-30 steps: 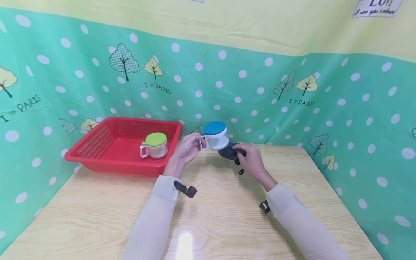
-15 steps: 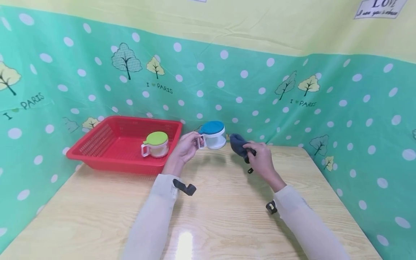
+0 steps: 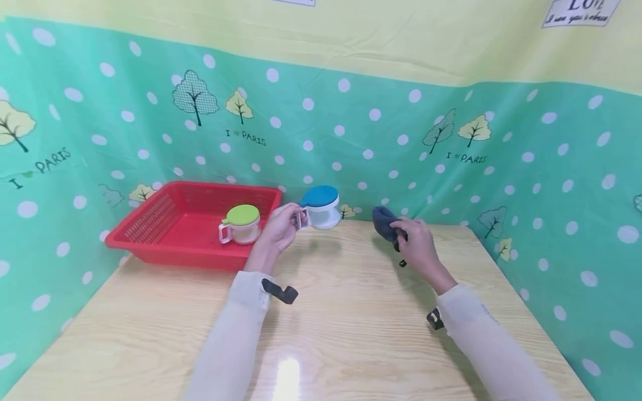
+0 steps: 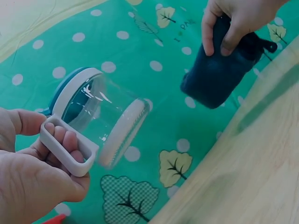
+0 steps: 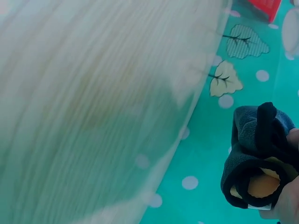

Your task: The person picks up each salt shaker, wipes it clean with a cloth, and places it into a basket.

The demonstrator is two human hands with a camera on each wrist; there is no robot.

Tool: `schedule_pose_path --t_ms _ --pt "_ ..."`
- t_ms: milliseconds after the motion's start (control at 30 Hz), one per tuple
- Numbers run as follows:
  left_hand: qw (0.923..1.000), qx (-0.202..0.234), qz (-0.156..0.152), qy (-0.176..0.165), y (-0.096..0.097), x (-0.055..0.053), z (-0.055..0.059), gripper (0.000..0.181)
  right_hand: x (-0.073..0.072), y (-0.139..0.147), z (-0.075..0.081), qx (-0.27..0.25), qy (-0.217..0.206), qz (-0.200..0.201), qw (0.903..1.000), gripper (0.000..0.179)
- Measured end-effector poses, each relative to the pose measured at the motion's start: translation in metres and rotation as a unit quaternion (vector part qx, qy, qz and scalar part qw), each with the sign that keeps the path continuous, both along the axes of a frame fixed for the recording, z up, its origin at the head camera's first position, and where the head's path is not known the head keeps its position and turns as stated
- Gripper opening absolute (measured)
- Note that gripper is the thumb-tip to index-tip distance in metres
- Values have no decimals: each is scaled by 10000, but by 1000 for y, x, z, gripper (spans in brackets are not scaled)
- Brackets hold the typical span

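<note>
A clear seasoning jar [image 3: 323,215] with a blue lid and white base is held above the table by my left hand [image 3: 280,229]. In the left wrist view, the fingers of that hand curl through the white handle [image 4: 67,148], thumb at its top. My right hand [image 3: 419,246] pinches a dark blue soft cloth piece [image 3: 384,223] with black trim and a small black loop, apart from the jar on its right. The right wrist view shows a round opening in the end of this cloth piece [image 5: 247,135], with something orange-tan inside; I cannot tell its exact kind.
A red plastic basket [image 3: 175,257] stands at the back left, a jar with a green lid [image 3: 243,225] inside it near the right wall. Behind the wooden table [image 3: 341,312] hangs a green dotted curtain [image 3: 281,128], also along both sides.
My right hand has drawn the cloth piece away from the jar, to the right. My left hand has shifted slightly left with the jar still in its grip.
</note>
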State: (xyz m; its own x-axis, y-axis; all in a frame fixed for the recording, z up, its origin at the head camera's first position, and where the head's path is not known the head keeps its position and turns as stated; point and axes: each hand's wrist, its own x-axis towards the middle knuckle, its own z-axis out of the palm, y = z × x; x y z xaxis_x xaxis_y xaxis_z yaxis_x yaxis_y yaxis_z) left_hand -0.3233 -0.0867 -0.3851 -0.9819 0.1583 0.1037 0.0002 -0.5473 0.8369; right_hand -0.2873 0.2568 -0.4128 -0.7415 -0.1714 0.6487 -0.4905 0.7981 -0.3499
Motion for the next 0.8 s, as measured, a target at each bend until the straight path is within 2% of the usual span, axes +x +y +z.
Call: schedule_pose_path --t_ms 133,267,367,467,667,800 --pt "9999 -88 121 -55 -8 6 6 33 -1 13 -1 200 -63 -40 9998 23" --pt "9998 -188 100 -8 -22 9 14 35 1 24 -1 458 -168 -177 9987 24" --pt "9992 -346 73 178 -36 11 19 36 1 31 -2 674 -180 -264 9972 24" --pt "9979 -536 172 310 -53 14 24 35 0 38 -2 885 -195 -304 9954 22" --pt "9973 -645 270 208 -90 19 37 36 1 47 -2 1212 -461 -531 9901 22" --pt "9956 -798 360 333 -128 25 43 36 0 53 -3 1331 -784 -722 9853 24"
